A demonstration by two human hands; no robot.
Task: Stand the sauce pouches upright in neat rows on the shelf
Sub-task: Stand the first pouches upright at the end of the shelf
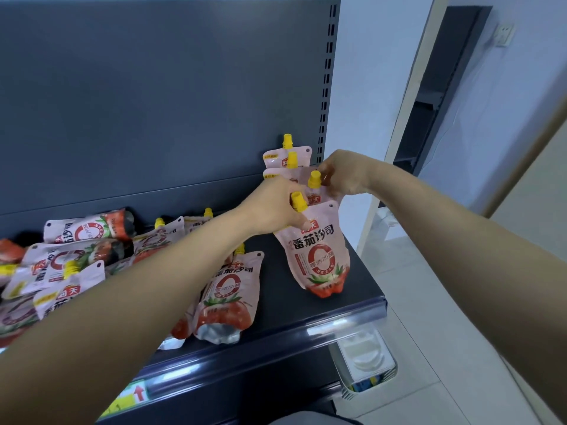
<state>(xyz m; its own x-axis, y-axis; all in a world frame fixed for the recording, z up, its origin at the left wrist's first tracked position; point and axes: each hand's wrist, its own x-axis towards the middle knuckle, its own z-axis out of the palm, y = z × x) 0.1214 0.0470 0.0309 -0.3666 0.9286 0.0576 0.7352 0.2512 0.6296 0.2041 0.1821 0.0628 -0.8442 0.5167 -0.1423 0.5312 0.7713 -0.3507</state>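
Pink tomato-sauce pouches with yellow caps stand in a row at the right end of the dark shelf (362,289). The front pouch (319,259) is upright, and my left hand (276,210) grips its top beside the cap. My right hand (343,176) pinches the top of the second pouch (313,191) behind it. Two more upright pouches (287,157) stand at the back against the panel. A pile of pouches (70,262) lies flat on the left, and another lying pouch (227,296) rests near the middle front.
The dark back panel (153,102) rises behind the shelf. The shelf's front rail (276,342) carries a price label with a red arrow. A wire basket (365,363) hangs below the right end. A tiled floor and a doorway are to the right.
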